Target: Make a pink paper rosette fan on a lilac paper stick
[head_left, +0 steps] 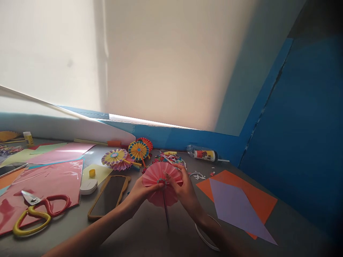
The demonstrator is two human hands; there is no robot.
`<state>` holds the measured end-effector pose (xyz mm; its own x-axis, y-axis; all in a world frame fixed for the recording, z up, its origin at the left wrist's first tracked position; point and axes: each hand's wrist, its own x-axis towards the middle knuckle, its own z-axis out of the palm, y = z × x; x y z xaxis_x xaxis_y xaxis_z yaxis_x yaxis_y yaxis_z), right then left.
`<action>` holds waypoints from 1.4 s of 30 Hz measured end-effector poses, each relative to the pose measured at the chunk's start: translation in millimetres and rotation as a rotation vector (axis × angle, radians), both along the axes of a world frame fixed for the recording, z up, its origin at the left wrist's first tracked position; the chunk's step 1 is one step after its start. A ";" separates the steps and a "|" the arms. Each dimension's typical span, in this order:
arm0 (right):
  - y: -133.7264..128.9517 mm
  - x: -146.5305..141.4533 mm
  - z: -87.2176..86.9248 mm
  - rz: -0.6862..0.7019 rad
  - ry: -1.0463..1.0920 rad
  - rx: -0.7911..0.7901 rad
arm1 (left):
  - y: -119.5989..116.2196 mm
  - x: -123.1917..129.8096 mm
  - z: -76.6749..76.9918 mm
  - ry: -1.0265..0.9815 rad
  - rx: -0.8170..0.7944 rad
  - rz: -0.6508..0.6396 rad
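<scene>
A round pleated pink paper fan (pixel 162 169) stands over the table in front of me, with a thin dark stick (pixel 166 210) running down from its middle. My left hand (pixel 146 187) grips its left side, the thumb pressed near the centre. On the right side, my right hand (pixel 184 187) holds the fan, with fingers behind the rim and the thumb side near the middle. A small ruffled piece (pixel 161 181) shows at the centre, partly covered by my thumbs. The fingers behind the paper are hidden.
Red and yellow scissors (pixel 40 210), a phone (pixel 108 196) and a white case (pixel 88 186) lie left. Finished paper fans (pixel 138 150) and scraps lie behind. Orange paper (pixel 262 203) and purple paper (pixel 238 207) are right, near a bottle (pixel 205 155). A blue wall (pixel 300 125) bounds the right.
</scene>
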<state>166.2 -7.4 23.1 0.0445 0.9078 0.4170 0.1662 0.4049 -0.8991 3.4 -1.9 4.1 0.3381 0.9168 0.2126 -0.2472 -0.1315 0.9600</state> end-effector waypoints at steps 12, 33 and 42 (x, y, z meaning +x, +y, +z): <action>14.0 14.5 4.6 0.072 0.156 -0.169 | 4.1 -5.4 6.1 -0.069 -0.132 -0.041; -36.0 47.3 -39.3 -0.085 -0.485 0.023 | 66.6 -61.9 1.2 1.058 0.584 0.467; -55.4 34.8 -10.7 0.673 -0.915 0.177 | 89.7 -26.0 0.9 1.516 0.860 0.238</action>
<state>200.9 -62.8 12.3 -0.8127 0.5582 0.1671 0.4298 0.7680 -0.4748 -22.6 87.8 5.0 0.5660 0.7781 0.2725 0.8159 -0.5759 -0.0504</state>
